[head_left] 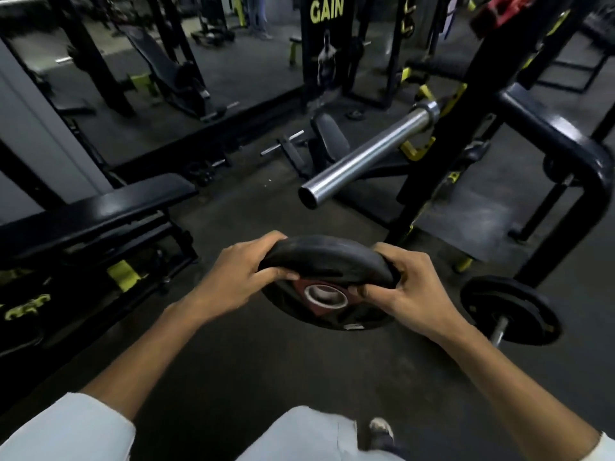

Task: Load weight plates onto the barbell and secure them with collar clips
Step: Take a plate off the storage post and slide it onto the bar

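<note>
I hold a black weight plate (327, 261) with a red centre ring and metal bore in front of me, tilted so its bore faces me. My left hand (238, 274) grips its left rim and my right hand (411, 284) grips its right rim. The bare chrome sleeve of the barbell (366, 161) points toward me from the rack, its open end a little above and beyond the plate. A red collar clip (499, 11) sits high on the rack at the top right.
A black rack upright (442, 151) and curved black frame (565, 141) stand at the right. Another black plate (511, 309) hangs on a peg low at the right. A black bench (100, 207) stands at the left. More benches and small weights lie farther back.
</note>
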